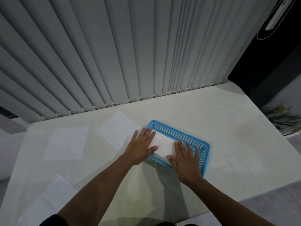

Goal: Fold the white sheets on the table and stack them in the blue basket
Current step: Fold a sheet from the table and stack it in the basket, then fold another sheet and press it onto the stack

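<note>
A white table [211, 128] stood against grey vertical blinds [114, 54]. Both hands, left [140, 146] and right [185, 162], lay flat, fingers spread, pressing a folded sheet [162, 143] inside the basket [187, 134]. Unfolded sheets [67, 142] lay left.

blue basket [192, 137]: slotted plastic, rectangular, sat askew on tabletop | folded white sheet [162, 143]: lay flat inside basket, possibly more than one layer | unfolded white sheets: two flat left of basket [67, 142] [118, 129], one at near-left corner [48, 198]
</note>
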Demonstrator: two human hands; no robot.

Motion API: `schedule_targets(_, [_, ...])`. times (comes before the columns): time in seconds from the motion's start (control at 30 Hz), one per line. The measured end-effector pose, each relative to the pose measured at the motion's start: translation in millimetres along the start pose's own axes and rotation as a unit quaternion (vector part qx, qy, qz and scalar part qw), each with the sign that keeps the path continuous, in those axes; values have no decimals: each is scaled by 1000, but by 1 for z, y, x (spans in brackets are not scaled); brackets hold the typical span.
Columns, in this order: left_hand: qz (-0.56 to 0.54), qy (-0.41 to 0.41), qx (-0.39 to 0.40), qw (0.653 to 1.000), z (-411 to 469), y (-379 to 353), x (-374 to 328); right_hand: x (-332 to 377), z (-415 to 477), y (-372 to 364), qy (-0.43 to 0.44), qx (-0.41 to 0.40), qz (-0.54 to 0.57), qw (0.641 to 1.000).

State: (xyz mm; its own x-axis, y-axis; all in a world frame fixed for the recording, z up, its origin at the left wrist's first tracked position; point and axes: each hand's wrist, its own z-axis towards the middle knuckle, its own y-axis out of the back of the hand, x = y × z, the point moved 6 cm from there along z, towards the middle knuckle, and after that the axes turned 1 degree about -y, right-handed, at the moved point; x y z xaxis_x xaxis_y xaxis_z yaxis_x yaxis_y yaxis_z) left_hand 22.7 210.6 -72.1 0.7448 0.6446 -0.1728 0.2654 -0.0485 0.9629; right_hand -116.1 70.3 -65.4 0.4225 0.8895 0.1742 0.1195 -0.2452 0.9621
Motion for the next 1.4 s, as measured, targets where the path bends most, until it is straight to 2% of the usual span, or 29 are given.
schedule_targets(0.13, [-71,100,-82,989,-20,13,43,24,13,38,24,-108,41,993])
schedule_targets(0.23, [-88,182,-96,975,-37,18,83,55,35,57,58,-153,78,984])
schedule_targets(0.47, [-93,302,-70,946,-55,30,159,142,115,53,166,-50,48,984])
schedule_targets(0.73, [-197,335,-50,920,-34,37,205,227,198,14,214,48,-45,975])
schedule_targets(1.0, [-180,340,-64,921,-14,18,218,260,240,-16,258,96,-76,958])
schedule_targets(1.07, [-197,361,-83,908,-13,17,221,263,244,-20,262,108,-67,957])
schedule_targets(1.2, [-307,391,-98,862,-10,11,236,265,249,-21,266,106,-58,956])
schedule_targets(1.3, [-308,364,-85,875,-9,14,240,266,250,-15,267,100,-33,958])
schedule_targets(1.4, [-286,343,-112,888,-15,27,238,266,249,-2,272,89,7,958])
